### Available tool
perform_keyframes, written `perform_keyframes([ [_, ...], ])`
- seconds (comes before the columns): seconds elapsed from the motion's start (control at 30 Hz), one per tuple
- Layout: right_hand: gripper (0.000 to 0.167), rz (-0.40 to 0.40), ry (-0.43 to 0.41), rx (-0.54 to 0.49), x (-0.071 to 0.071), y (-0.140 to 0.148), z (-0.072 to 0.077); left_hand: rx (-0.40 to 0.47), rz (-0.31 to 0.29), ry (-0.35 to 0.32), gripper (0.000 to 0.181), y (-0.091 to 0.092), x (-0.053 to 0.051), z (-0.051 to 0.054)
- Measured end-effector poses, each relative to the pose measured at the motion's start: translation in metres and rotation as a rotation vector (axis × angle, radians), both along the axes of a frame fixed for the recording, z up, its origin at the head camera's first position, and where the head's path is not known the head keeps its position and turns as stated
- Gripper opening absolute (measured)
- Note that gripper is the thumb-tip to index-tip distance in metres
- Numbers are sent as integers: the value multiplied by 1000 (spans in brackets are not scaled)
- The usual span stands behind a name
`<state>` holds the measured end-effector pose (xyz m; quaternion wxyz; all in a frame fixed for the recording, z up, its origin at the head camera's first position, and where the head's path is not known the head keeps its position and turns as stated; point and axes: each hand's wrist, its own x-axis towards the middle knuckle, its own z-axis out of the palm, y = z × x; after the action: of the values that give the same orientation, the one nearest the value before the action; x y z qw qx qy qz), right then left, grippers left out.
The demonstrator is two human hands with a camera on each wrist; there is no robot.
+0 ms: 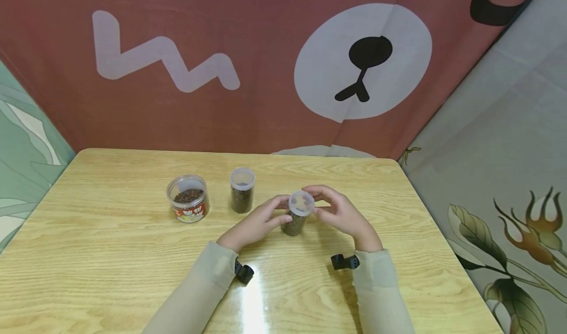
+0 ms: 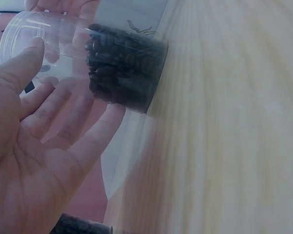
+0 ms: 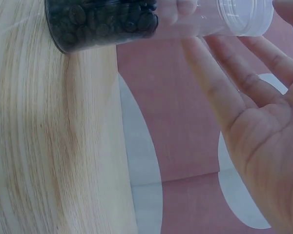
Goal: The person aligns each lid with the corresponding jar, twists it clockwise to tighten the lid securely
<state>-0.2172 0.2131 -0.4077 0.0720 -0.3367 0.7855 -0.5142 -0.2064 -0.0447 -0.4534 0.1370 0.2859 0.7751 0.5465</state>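
A clear cylindrical jar of dark beans (image 1: 294, 223) stands upright on the wooden table, or very near its surface. My left hand (image 1: 258, 221) holds it from the left, with the thumb on the near side and fingers behind. In the left wrist view that thumb presses the clear upper wall of the jar (image 2: 129, 66). Around the jar's translucent lid (image 1: 302, 202) curve the thumb and fingertips of my right hand (image 1: 342, 216). The right wrist view shows its thumb at the lid's edge (image 3: 249, 17) and its fingers reaching behind the jar.
Left of my hands stands a similar jar with dark contents (image 1: 242, 196). Farther left is a wide clear tub (image 1: 189, 207) with a red label and brown contents. Patterned cloths hang behind and beside the wooden table (image 1: 110, 255).
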Motion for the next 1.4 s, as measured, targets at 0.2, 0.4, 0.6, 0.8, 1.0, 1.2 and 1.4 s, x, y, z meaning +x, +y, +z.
perform_keyframes([
  [0.2,41,24,-6,-24,-1,0,-1,3,1,2,55,1,-1,-2],
  [0.4,37,41,-23,-43,0,-1,1,-3,1,3,54,1,-1,-2],
  [0.6,39,8,-64,-39,2,-3,4,-8,4,-1,54,1,-1,-3],
  [0.8,47,-32,-79,-17,2,-4,4,-12,6,-3,55,1,-2,-3],
  [1.0,60,-11,-46,-2,2,-2,2,-13,5,-5,56,1,-2,-3],
  [1.2,54,11,7,14,0,0,-1,-10,5,4,55,1,-1,-3],
  [1.4,46,27,1,-3,0,1,-1,-1,4,-2,55,1,-1,-2],
])
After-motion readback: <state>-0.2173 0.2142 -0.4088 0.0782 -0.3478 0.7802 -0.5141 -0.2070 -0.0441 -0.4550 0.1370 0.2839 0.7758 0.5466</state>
